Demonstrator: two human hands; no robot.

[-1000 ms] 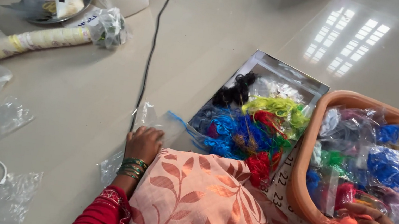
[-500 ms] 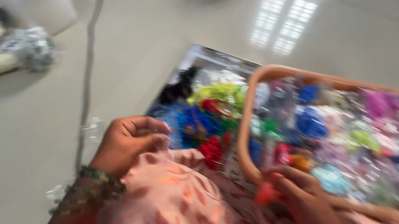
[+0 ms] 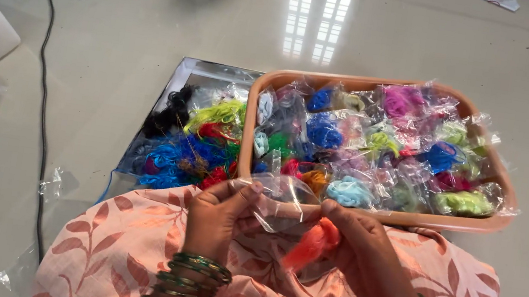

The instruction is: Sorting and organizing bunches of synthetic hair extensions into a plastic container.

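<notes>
Clear plastic pouch [image 3: 278, 199] now pinched at mouth by my left hand [image 3: 219, 215], thumb and fingers clamped on film; a second ago that hand lay flat on cloth left of basket [image 3: 366, 213]. Means bagging step now under way. Pouch sits at basket's near rim, over lap cloth [image 3: 123, 253]. Orange thread tuft [image 3: 313, 243] gripped in my right hand [image 3: 360, 254], fingers closed round it; moved from basket's edge. Tuft's long axis diagonal, loose end pointing down-left, away from basket. Steel tray [image 3: 199, 72] of loose threads lies left of basket.
</notes>
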